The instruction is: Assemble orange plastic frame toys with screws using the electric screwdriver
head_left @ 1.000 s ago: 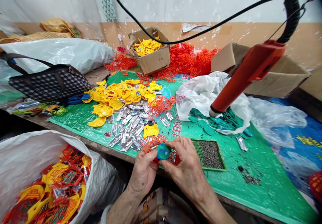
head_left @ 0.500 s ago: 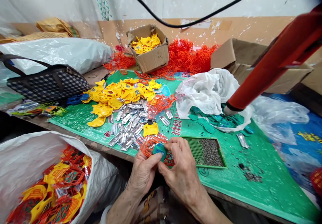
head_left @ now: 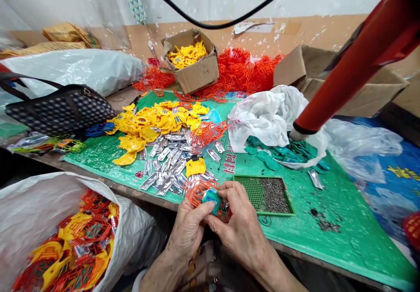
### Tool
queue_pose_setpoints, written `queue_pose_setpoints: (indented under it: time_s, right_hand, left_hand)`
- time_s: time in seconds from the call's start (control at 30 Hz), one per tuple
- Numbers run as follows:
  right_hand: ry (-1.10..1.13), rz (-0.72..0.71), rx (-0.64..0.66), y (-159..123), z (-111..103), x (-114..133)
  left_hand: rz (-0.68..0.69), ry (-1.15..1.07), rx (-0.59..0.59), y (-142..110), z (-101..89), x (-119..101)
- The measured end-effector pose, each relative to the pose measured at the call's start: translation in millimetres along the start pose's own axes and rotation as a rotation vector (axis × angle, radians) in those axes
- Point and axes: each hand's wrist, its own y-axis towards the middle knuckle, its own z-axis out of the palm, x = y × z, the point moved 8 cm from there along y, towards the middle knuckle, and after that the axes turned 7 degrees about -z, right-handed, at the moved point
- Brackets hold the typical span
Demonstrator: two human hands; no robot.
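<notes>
Both hands meet at the table's front edge around one small piece. My left hand (head_left: 190, 222) is closed on an orange plastic frame (head_left: 198, 191) with a teal plastic part (head_left: 211, 199) laid on it, its thumb pressing the teal part. My right hand (head_left: 238, 222) is closed at the right side of the same piece, fingertips pinching its edge; whether a small item sits there is hidden. Just beyond lie a yellow plastic part (head_left: 195, 167) and a heap of shiny metal plates (head_left: 167, 163). Right of the hands is a green tray (head_left: 254, 192) holding many small dark metal pins (head_left: 277, 195).
A pile of yellow parts (head_left: 157, 121) lies behind the plates. Teal parts (head_left: 269, 160) spill from a white bag (head_left: 265, 117). A red post (head_left: 341, 68) slants in at right. At lower left stands an open sack (head_left: 131, 226) of assembled pieces. Cardboard boxes (head_left: 200, 75) stand behind.
The held piece has tilted slightly, showing more of the teal part and orange frame. Both hands keep their hold. The whole view has shifted a little.
</notes>
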Motion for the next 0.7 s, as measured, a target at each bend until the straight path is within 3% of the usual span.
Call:
queue_pose_setpoints:
  time_s: [0.27, 0.7]
  right_hand:
    - [-0.054, -0.036, -0.057, -4, -5, 2]
    - [-0.203, -0.063, -0.076, -14, -3, 0]
  left_hand:
    - [-0.026, 0.005, 0.032, -2, 1.8, 3]
    - [0.051, 0.14, -0.014, -7, -1.6, 1]
